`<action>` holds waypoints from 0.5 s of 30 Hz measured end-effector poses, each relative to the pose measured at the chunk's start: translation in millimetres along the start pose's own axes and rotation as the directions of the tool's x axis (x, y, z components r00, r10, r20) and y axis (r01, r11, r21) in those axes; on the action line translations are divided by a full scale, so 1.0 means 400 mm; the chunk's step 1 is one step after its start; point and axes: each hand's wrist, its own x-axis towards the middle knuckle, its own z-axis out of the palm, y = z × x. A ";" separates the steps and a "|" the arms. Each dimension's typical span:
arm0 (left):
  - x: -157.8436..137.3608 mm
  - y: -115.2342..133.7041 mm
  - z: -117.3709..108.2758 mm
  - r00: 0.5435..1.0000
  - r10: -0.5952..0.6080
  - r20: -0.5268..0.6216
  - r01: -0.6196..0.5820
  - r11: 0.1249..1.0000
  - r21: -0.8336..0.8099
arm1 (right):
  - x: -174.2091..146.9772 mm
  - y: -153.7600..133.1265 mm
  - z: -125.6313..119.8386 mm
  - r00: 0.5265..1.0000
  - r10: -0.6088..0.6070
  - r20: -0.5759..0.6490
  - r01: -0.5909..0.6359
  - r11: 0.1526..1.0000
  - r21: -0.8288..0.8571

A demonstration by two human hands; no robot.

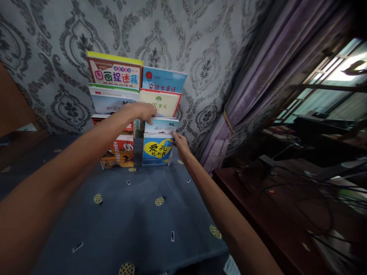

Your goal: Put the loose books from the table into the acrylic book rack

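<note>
Two columns of books stand in tiers on a rack against the wall. My left hand [145, 111] reaches across to the right column, its fingers closed at the top left corner of a light blue picture book [162, 125]. At that book's lower right edge, the fingertips of my right hand [181, 144] are pinched, close above a blue book with a yellow heart [157, 149]. Behind my left hand is a cream book with a red edge [164, 104], partly covered. My left forearm hides parts of the left column, including a grey-blue book [110, 103].
A blue tablecloth with pineapple prints [155, 221] covers the table under the rack. An orange-red book [120, 151] stands lower left, a yellow-topped book [114, 72] upper left. At right are a tied purple curtain [226, 114] and a dark red desk [258, 214] with tangled cables.
</note>
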 end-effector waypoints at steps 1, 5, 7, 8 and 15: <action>0.005 -0.004 0.001 1.000 0.010 0.001 -0.010 1.000 -0.005 | 0.000 0.001 0.000 1.000 -0.003 0.003 0.003 1.000 0.000; 0.012 -0.016 0.012 0.999 0.031 -0.015 -0.031 0.998 -0.051 | 0.001 0.006 0.001 1.000 -0.024 0.004 0.024 1.000 -0.011; 0.007 -0.012 0.017 1.000 0.001 -0.028 -0.003 0.997 -0.073 | -0.001 0.006 0.000 1.000 -0.020 0.009 0.020 1.000 -0.012; 0.004 -0.008 0.019 0.999 -0.018 -0.030 0.016 0.997 -0.077 | -0.002 0.006 0.000 1.000 -0.013 0.013 0.013 1.000 -0.005; 0.002 -0.002 0.015 0.998 -0.056 -0.011 0.056 0.998 -0.022 | -0.001 0.003 -0.004 1.000 0.012 0.007 -0.012 1.000 0.000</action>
